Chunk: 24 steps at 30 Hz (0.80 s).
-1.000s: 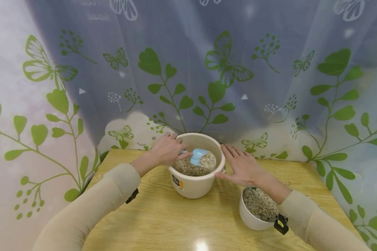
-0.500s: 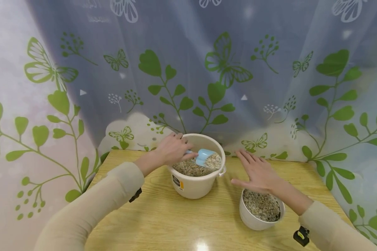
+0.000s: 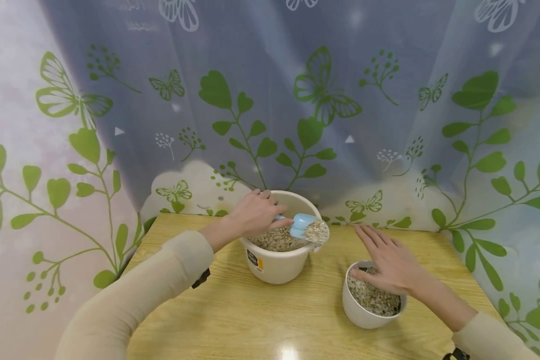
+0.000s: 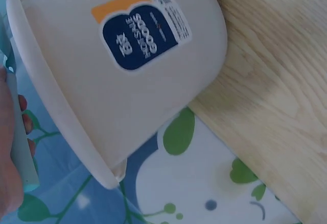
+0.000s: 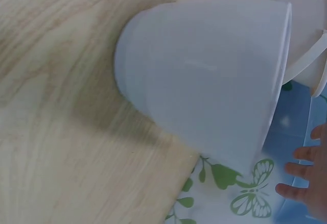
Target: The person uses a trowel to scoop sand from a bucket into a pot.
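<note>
My left hand (image 3: 258, 215) grips the handle of a light blue scoop (image 3: 303, 221) above the cream bucket (image 3: 276, 270). Pale, flaky grains (image 3: 317, 231) fill the scoop's clear front end, which reaches over the bucket's right rim. More brownish grains lie inside the bucket. In the left wrist view the fingers curl round the scoop handle (image 4: 20, 142), beside the bucket's rim. My right hand (image 3: 389, 260), fingers straight and holding nothing, hovers over the back of a smaller white tub (image 3: 364, 317) that is filled with similar grains.
Both containers stand on a wooden table (image 3: 234, 315), the tub to the right of and nearer than the bucket. A white handle (image 5: 306, 60) hangs at the bucket's side. Behind the table's far edge hangs a patterned curtain (image 3: 270, 100).
My left hand has carried the loaded scoop rightward, from inside the bucket to over its rim. My right hand has left the bucket's right side and moved right, over the tub.
</note>
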Each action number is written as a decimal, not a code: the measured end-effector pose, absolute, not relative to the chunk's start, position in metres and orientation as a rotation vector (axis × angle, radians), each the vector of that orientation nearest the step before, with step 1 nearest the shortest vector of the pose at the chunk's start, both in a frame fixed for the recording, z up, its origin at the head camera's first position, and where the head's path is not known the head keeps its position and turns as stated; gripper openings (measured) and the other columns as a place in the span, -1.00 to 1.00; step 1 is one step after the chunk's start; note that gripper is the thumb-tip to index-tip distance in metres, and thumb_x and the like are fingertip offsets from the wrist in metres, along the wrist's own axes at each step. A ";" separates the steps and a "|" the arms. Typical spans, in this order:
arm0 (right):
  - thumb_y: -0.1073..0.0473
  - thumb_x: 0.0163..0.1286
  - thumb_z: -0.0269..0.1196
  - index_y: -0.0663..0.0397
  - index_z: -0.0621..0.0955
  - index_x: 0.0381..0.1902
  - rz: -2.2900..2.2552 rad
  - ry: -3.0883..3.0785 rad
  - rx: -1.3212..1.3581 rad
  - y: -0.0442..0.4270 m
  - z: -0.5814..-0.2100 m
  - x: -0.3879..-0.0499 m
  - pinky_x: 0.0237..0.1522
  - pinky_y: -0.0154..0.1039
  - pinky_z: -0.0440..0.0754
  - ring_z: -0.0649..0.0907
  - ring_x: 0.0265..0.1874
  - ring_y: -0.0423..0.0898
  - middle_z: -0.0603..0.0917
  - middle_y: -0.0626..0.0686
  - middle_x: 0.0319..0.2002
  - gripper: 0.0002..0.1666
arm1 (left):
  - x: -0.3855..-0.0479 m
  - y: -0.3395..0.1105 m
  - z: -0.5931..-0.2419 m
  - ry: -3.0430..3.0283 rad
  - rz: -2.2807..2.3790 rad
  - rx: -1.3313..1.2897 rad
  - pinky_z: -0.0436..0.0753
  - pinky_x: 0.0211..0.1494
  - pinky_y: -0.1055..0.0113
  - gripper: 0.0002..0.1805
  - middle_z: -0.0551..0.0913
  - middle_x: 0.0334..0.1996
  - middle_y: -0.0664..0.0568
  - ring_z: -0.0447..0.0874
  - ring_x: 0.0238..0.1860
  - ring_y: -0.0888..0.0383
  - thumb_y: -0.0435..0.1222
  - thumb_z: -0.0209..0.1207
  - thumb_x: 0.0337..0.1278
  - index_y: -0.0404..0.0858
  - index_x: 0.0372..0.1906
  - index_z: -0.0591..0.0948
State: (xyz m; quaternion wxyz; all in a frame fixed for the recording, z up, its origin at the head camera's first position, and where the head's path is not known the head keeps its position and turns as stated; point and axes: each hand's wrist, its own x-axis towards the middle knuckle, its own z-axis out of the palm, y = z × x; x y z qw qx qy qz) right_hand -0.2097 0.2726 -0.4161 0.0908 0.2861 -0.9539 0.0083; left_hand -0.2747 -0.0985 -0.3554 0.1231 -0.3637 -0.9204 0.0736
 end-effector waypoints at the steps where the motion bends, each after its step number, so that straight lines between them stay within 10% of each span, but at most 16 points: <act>1: -0.47 0.40 0.23 0.12 0.07 0.71 0.028 -2.835 0.852 0.274 -0.417 -0.208 0.35 0.40 0.50 0.40 0.54 0.37 0.25 0.33 0.63 0.23 | -0.274 -0.097 -0.355 -2.694 0.205 -1.063 0.66 0.26 0.01 -0.34 0.80 0.04 0.00 0.71 0.17 -0.07 0.30 -0.17 0.59 -0.02 0.30 0.65; 24: -0.45 0.16 0.42 -0.05 0.16 0.70 0.206 -2.668 1.091 0.341 -0.445 -0.175 0.18 0.36 0.58 0.57 0.35 0.28 0.45 0.20 0.53 0.32 | -0.250 -0.060 -0.372 -2.614 0.242 -1.141 0.69 0.10 0.20 -0.40 0.79 -0.02 0.10 0.75 0.02 0.10 0.30 -0.19 0.60 0.04 0.08 0.70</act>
